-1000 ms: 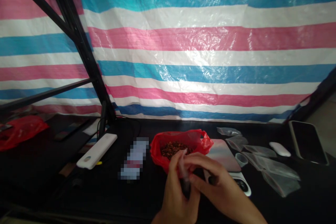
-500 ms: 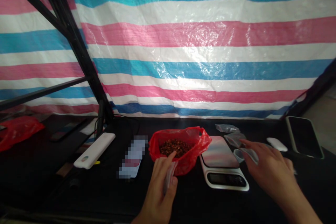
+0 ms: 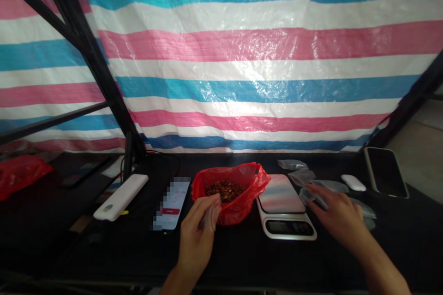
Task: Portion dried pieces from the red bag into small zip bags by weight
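My left hand (image 3: 197,228) is closed on a small clear zip bag (image 3: 211,215) with a red line along its edge, just in front of the red plastic bag (image 3: 238,212). Reddish-brown dried bits (image 3: 224,190) lie inside that open red bag. My right hand (image 3: 337,209) is at the right side of the white kitchen scale (image 3: 289,228), its fingers around a small clear cup-like piece (image 3: 306,196) with a round rim. Nothing lies on the scale's metal plate. Small clear plastic bags (image 3: 301,176) lie behind and beside my right hand.
A lit phone (image 3: 173,205) and a white oblong device (image 3: 121,197) lie to the left. At the right are a small white case (image 3: 353,183) and a dark-screened phone (image 3: 386,173). A striped tarp (image 3: 242,69) hangs behind the black table, between dark metal posts (image 3: 100,73).
My left hand has turned and closed its fingers more around the zip bag. My right hand stays beside the scale with the clear piece. The whole view has shifted slightly.
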Tool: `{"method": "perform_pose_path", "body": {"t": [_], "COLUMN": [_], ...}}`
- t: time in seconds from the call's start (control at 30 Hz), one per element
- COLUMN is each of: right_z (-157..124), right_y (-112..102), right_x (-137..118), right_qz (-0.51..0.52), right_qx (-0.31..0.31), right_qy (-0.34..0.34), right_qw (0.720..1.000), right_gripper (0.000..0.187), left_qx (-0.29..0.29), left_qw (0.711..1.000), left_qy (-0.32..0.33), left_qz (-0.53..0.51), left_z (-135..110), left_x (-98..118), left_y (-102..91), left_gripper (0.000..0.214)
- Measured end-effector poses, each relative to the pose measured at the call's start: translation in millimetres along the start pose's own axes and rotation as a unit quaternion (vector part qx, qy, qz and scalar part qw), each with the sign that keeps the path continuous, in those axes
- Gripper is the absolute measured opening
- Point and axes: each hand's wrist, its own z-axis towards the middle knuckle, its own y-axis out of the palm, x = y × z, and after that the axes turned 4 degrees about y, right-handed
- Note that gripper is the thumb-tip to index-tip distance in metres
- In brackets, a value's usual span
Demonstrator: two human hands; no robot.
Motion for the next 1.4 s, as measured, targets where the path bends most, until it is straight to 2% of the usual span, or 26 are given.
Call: {"method": "perform_pose_path", "body": {"t": [0.17,0.27,0.33,0.4,0.5,0.57,0.63,0.7,0.8,0.87,0.97,1.0,1.07,1.13,1.17,1.23,1.3,1.4], "right_z": [6,5,3,0,-8,-13,-15,-12,-1,7,6,0,-21,-48,-62,-85,-98,-101], "right_y": [-16,-21,-20,-18,-11,-3,7,20,33,29,6,-4,-22,-32,-33,-31,-26,-21], "right_x": [-35,-59,-74,-90,-121,-142,-162,-181,-204,-213,-200,-187,-150,-106,-86,-55,-39,-34], "right_qz": [0.171,0.267,0.291,0.289,0.266,0.24,0.215,0.182,0.11,0.091,0.15,0.165,0.117,-0.012,-0.081,-0.153,-0.192,-0.211], "right_qx": [0.034,0.043,0.034,0.012,-0.008,-0.035,-0.072,-0.11,-0.169,-0.19,-0.157,-0.12,-0.057,-0.067,-0.089,-0.134,-0.145,-0.15], "right_qy": [0.036,0.066,0.057,0.034,-0.005,-0.073,-0.151,-0.203,-0.23,-0.231,-0.204,-0.186,-0.135,-0.106,-0.088,-0.085,-0.091,-0.099], "right_qw": [0.984,0.96,0.955,0.957,0.964,0.968,0.962,0.956,0.952,0.95,0.955,0.961,0.982,0.992,0.989,0.975,0.966,0.961], "right_gripper": [0.055,0.046,0.039,0.044,0.061,0.049,0.037,0.037,0.046,0.048,0.049,0.049,0.05,0.047,0.048,0.06,0.069,0.069], "left_qx": [0.006,0.001,0.005,0.036,0.126,0.154,0.147,0.136,0.112,0.077,0.005,-0.019,-0.054,-0.072,-0.077,-0.08,-0.073,-0.066], "left_qw": [1.0,0.998,0.996,0.992,0.981,0.976,0.976,0.978,0.985,0.99,0.993,0.993,0.993,0.992,0.992,0.991,0.991,0.99], "left_qy": [-0.011,-0.019,-0.035,-0.058,-0.097,-0.127,-0.15,-0.151,-0.117,-0.103,-0.103,-0.101,-0.087,-0.068,-0.06,-0.047,-0.034,-0.006], "left_qz": [0.026,0.062,0.088,0.109,0.11,0.083,0.055,0.047,0.056,0.052,0.053,0.056,0.066,0.078,0.084,0.093,0.103,0.123], "left_z": [0,1,2,3,2,0,-2,-4,-5,-4,1,2,3,2,1,-1,-1,1], "left_x": [-6,-11,-13,-16,-17,-17,-13,-8,-2,0,-1,-2,-3,-3,-2,-2,-3,-7], "left_y": [4.6,4.0,3.0,2.0,1.8,3.3,6.0,9.0,10.7,8.9,3.8,2.2,0.0,-0.2,0.4,2.6,5.6,9.5], "left_gripper": [0.018,0.021,0.023,0.025,0.032,0.034,0.031,0.03,0.04,0.045,0.034,0.029,0.027,0.033,0.036,0.041,0.043,0.043]}}
